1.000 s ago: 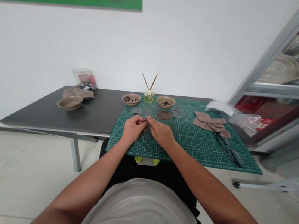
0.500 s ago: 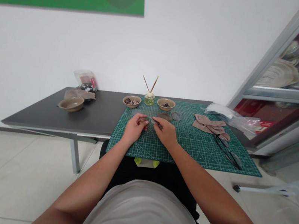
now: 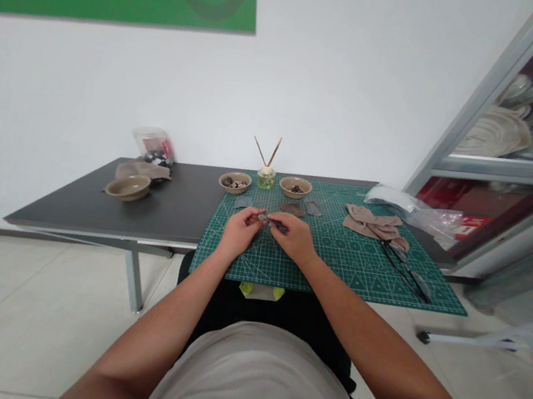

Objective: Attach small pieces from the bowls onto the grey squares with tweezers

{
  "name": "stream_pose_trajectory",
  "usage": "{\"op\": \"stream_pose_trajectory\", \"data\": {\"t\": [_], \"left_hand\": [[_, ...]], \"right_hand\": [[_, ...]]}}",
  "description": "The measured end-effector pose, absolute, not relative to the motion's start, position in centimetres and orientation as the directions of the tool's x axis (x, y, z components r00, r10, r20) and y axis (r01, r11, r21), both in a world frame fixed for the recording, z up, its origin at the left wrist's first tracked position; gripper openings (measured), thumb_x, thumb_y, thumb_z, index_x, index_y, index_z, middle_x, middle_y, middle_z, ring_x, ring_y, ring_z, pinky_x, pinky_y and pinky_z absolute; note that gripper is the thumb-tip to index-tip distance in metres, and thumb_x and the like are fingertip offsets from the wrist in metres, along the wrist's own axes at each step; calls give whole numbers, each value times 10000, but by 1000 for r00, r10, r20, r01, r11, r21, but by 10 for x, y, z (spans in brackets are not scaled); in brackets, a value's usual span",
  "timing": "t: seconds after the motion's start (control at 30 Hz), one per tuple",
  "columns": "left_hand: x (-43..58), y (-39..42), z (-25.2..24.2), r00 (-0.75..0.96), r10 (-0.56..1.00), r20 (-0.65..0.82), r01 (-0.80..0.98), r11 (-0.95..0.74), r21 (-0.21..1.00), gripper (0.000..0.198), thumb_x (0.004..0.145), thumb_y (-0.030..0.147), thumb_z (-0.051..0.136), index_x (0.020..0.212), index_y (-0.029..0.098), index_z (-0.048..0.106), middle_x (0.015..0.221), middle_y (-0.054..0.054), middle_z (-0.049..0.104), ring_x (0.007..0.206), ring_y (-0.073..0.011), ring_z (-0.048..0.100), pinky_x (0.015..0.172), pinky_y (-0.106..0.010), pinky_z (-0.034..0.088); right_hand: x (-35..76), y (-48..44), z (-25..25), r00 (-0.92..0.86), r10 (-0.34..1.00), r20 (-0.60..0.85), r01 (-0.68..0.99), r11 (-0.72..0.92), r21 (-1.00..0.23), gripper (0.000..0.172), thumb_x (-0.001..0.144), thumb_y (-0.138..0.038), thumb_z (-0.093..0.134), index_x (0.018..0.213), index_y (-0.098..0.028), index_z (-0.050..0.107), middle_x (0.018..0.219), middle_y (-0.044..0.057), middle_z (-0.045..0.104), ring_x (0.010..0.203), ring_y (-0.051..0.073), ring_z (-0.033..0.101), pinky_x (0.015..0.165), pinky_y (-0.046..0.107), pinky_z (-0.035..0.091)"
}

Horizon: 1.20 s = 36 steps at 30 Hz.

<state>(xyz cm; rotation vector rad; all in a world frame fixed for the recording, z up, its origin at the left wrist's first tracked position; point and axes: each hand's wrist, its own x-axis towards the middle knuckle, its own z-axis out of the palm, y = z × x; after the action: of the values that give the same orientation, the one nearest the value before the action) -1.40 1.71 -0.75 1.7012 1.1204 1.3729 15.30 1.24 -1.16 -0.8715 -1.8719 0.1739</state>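
Centre of frame: the left hand and right hand meet fingertip to fingertip, both pinched on a small grey flat piece held just above the green gridded cutting mat; its detail is too small to make out. The mat's near edge overhangs the dark grey table slightly, and bare mat lies open to the right of the hands and towards the near edge.

Just beyond the fingers lie a grey square patch and two dark square patches. Behind these, along the far table edge, stand a tan bowl of dark pieces, a small glass bottle with reed sticks and a second tan bowl.

Right of centre: a crumpled beige cloth, long black scissors and a clear plastic bag, well apart from the hands. Left of centre: an empty-looking tan bowl on bare tabletop.
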Motion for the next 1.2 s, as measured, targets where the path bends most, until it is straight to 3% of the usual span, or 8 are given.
{"op": "stream_pose_trajectory", "data": {"t": [0.4,0.63,1.2], "left_hand": [[-11,15,-6,84,925,371,399,-373,838,226,769,212,610,974,193,704,682,17,629,648,-143,566,656,-259,430],[-12,15,-10,71,926,371,379,-369,849,140,754,205,628,879,193,689,664,17,633,614,-142,565,626,-253,421],[-12,14,-11,86,941,328,334,-337,880,166,764,213,604,904,185,688,651,12,632,582,-140,588,610,-259,442]], "right_hand": [[156,19,-10,-256,736,626,385,672,-633,209,845,-187,602,1009,-239,721,998,40,725,903,163,673,802,296,531],[156,13,-4,-205,761,616,405,639,-654,154,833,-200,625,934,-237,735,938,28,735,869,169,677,808,308,520],[158,13,-3,-189,791,581,448,596,-666,92,796,-264,678,859,-213,720,843,23,727,781,168,663,720,281,489]]}}
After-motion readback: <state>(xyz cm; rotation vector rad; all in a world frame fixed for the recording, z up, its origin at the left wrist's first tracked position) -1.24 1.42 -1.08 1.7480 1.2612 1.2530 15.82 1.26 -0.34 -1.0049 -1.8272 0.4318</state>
